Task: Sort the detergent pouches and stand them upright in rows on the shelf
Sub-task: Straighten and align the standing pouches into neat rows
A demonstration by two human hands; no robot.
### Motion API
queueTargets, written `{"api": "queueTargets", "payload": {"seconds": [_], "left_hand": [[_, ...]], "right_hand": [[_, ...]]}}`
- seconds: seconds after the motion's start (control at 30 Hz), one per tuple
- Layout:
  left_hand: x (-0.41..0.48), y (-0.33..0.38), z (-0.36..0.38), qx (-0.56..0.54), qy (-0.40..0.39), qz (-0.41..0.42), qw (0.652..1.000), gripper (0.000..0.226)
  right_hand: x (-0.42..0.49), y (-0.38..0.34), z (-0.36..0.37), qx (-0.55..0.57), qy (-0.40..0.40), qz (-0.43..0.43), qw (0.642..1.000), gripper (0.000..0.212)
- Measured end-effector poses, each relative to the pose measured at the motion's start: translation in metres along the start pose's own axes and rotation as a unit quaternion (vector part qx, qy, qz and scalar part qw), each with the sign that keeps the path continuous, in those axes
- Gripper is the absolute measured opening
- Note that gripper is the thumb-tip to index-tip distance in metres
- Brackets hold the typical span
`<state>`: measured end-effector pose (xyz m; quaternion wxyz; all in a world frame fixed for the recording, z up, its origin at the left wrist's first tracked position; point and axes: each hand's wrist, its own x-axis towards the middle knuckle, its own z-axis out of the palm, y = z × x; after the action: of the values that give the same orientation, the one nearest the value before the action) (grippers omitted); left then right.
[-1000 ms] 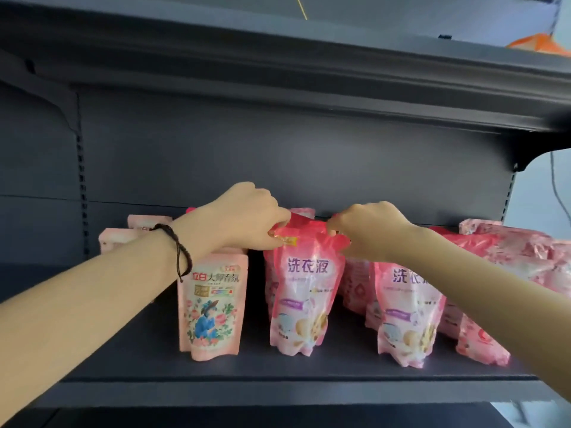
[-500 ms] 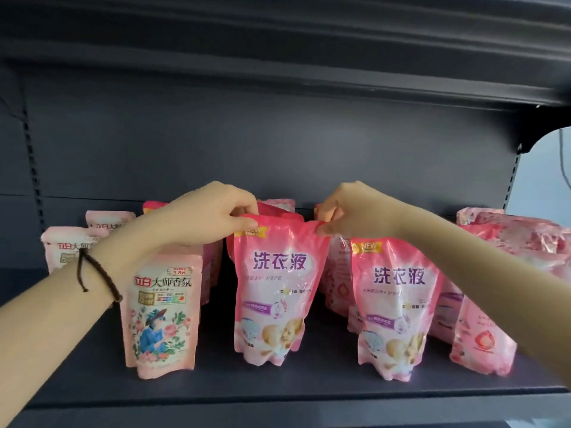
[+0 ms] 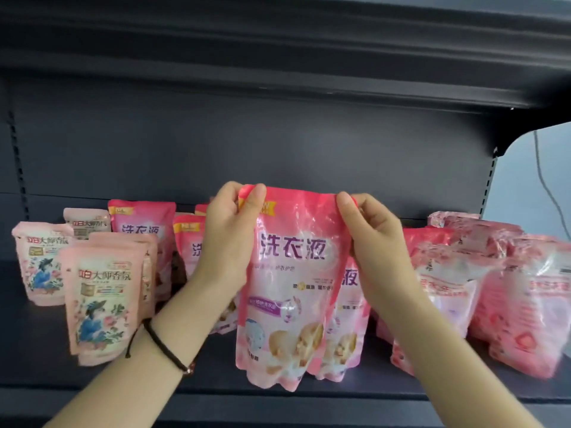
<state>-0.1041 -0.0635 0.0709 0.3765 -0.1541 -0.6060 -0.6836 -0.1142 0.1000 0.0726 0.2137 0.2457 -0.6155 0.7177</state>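
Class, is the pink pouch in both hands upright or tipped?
Upright. The left hand and right hand pinch the pink pouch by its top corners; its print reads level. Whether its base touches the shelf: cannot tell.

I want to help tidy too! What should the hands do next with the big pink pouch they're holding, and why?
Probably set it down on the shelf, right in front of the matching pouch behind it. The left hand and right hand pinch the pink pouch by its top corners, upright and facing forward, so it looks ready to join that row.
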Motion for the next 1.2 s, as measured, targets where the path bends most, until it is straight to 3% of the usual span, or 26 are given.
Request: {"api": "queueTargets", "payload": {"seconds": [0.27,0.33,0.43,0.73,0.83,0.93,1.0,1.1,1.2], "left_hand": [[-0.060,-0.013,0.089,-0.024,0.038,-0.019,0.999,0.024],[-0.069,-0.016,0.111,-0.024,0.038,-0.021,0.999,0.020],[-0.082,-0.022,0.145,-0.032,0.035,-0.014,0.999,0.020],[-0.090,-0.056,0.216,0.028,0.037,0.002,0.999,0.018],[-0.094,-0.064,0.210,0.074,0.018,0.025,0.997,0.010],[-0.122,-0.076,0.184,0.114,-0.078,0.068,0.988,0.059],[-0.145,-0.084,0.168,0.199,-0.173,0.064,0.962,0.082],[-0.163,-0.092,0.157,0.302,-0.248,0.039,0.920,0.101],[-0.163,-0.091,0.160,0.255,-0.263,-0.006,0.931,0.108]], "right_hand": [[-0.068,0.023,-0.081,0.031,0.036,0.073,0.996,0.040],[-0.071,0.024,-0.104,0.014,0.044,0.063,0.997,0.039],[-0.071,0.025,-0.136,0.008,0.059,0.044,0.997,0.022],[-0.049,0.054,-0.180,-0.013,0.194,0.003,0.981,0.027],[-0.043,0.060,-0.181,-0.010,0.200,-0.006,0.980,0.029],[-0.041,0.065,-0.182,-0.009,0.203,-0.012,0.979,0.030],[-0.037,0.068,-0.183,-0.006,0.208,-0.010,0.978,0.031],[-0.031,0.070,-0.183,0.004,0.201,-0.004,0.980,0.030],[-0.030,0.071,-0.184,0.006,0.192,0.001,0.981,0.030]]}}
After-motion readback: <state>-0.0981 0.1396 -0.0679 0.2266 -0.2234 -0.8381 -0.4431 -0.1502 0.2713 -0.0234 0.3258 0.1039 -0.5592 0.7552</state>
